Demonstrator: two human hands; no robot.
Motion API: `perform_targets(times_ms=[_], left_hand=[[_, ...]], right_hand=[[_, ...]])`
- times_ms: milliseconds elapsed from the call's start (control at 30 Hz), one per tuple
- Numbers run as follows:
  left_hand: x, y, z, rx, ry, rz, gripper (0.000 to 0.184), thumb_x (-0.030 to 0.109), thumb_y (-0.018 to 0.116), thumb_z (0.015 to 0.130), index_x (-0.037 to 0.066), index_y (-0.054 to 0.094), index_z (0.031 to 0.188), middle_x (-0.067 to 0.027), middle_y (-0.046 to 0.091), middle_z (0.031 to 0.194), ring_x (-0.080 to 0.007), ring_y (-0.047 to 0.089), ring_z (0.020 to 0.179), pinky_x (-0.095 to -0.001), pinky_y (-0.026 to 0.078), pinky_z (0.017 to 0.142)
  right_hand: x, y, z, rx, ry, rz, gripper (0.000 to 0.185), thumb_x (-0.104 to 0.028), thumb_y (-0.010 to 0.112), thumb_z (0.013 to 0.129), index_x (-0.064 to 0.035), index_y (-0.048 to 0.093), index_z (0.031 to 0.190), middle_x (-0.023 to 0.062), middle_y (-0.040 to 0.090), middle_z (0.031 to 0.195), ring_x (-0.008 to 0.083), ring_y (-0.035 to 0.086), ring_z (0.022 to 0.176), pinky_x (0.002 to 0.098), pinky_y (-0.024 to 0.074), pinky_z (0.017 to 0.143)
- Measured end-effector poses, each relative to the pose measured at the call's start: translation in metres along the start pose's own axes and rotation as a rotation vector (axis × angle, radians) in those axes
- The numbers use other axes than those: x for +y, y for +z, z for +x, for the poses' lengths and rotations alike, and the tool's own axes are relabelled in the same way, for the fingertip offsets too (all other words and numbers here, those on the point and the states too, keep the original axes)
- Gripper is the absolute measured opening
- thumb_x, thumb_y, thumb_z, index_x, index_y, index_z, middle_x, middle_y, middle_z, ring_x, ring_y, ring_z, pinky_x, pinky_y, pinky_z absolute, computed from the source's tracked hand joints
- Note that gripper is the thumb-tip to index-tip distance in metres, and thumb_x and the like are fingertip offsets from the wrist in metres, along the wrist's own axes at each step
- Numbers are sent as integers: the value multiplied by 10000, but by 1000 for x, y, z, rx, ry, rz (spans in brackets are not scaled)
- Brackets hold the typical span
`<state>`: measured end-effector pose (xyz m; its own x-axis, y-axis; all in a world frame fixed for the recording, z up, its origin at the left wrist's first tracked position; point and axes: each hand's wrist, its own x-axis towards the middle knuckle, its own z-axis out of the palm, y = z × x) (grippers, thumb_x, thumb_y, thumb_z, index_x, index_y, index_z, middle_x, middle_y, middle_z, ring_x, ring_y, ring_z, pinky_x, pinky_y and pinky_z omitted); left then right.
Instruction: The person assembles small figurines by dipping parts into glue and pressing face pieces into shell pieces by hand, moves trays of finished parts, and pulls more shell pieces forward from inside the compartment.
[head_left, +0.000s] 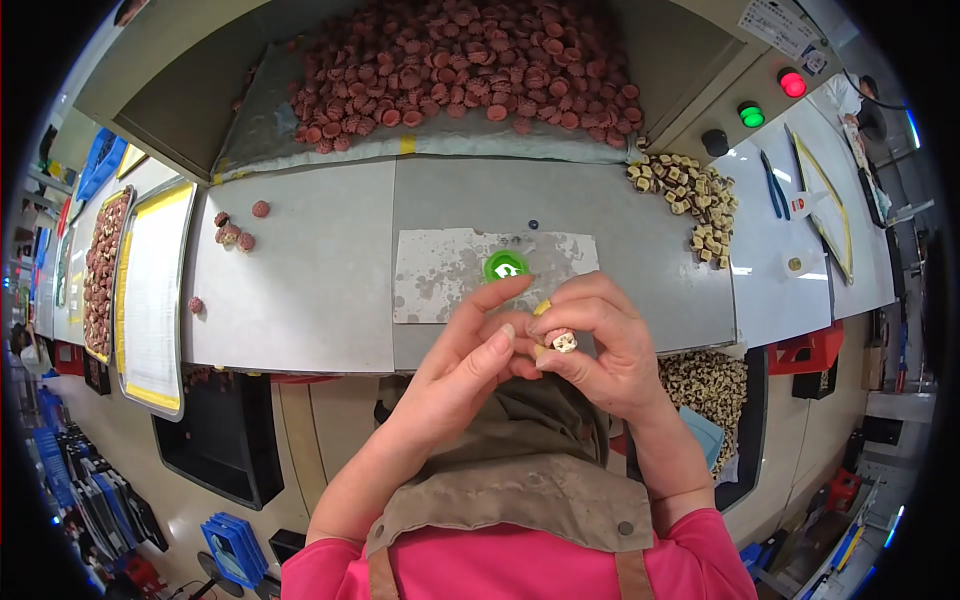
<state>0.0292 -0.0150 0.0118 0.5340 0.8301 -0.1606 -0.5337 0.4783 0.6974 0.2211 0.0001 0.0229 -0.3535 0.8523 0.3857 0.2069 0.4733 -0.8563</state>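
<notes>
My right hand (605, 345) pinches a small piece between thumb and fingers: a reddish-pink textured cup with a cream-and-brown block (563, 342) showing at its end. Yellow coverings (542, 307) show at the fingertips there. Close beside it, my left hand (475, 350) has its thumb and index finger apart, with no object visible between them; its other fingers are partly hidden. Beyond both hands, a round green pot (506, 266) with something white inside sits on a stained white board (430, 285).
A large heap of reddish-pink cups (460, 75) fills the bay at the back. Cream-and-brown blocks (690, 200) are piled at the right. Several assembled pieces (232, 235) lie at left, near a yellow-edged tray (155, 290). Blue-handled pliers (773, 185) lie far right.
</notes>
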Motion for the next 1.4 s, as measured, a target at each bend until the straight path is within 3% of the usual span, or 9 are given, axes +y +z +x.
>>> perform_targets(times_ms=[233, 667, 833, 933, 1267, 1400], left_hand=[[6, 21, 6, 27, -132, -69, 656, 190, 568, 938, 51, 236, 1487, -96, 554, 1223, -144, 538, 1089, -309, 406, 959], [-5, 16, 9, 62, -165, 121, 585, 275, 554, 985, 54, 290, 1458, -86, 578, 1221, -152, 547, 1150, -309, 439, 972], [-14, 14, 4, 109, -125, -28, 525, 292, 489, 1024, 63, 300, 1457, -83, 560, 1237, -145, 558, 1124, -305, 448, 964], [-15, 11, 0, 99, -133, 2, 520, 290, 516, 1010, 83, 336, 1452, -86, 533, 1268, -183, 546, 1170, -384, 459, 992], [-17, 8, -1, 49, -105, -7, 520, 301, 524, 1009, 102, 336, 1451, -35, 566, 1204, -131, 552, 1127, -340, 448, 976], [-19, 8, -3, 81, -107, 19, 490, 270, 516, 1015, 80, 343, 1432, -52, 594, 1180, -119, 557, 1096, -307, 450, 962]], right_hand=[[3, -1, -9, 2, -57, -46, 274, -203, 775, 790, -103, 669, 1022, 25, 610, 995, 224, 556, 963, 351, 439, 856], [-7, -15, -9, -59, -123, -393, 310, -210, 768, 782, -124, 644, 1053, 23, 646, 992, 228, 611, 900, 353, 412, 847], [-2, -14, -14, -66, -1, -221, 316, -186, 766, 784, -109, 640, 1063, 32, 649, 999, 238, 611, 912, 353, 422, 846], [0, -12, -16, -92, 4, -195, 312, -170, 757, 797, -98, 637, 1077, 36, 649, 1004, 246, 609, 924, 361, 432, 848], [-10, -8, -21, -87, 317, 191, 256, -19, 638, 852, -51, 619, 1106, 103, 609, 1092, 237, 602, 1006, 345, 472, 894], [-5, -3, -27, -67, 311, 285, 263, -4, 630, 854, -49, 618, 1112, 91, 615, 1070, 231, 602, 1002, 341, 476, 888]])
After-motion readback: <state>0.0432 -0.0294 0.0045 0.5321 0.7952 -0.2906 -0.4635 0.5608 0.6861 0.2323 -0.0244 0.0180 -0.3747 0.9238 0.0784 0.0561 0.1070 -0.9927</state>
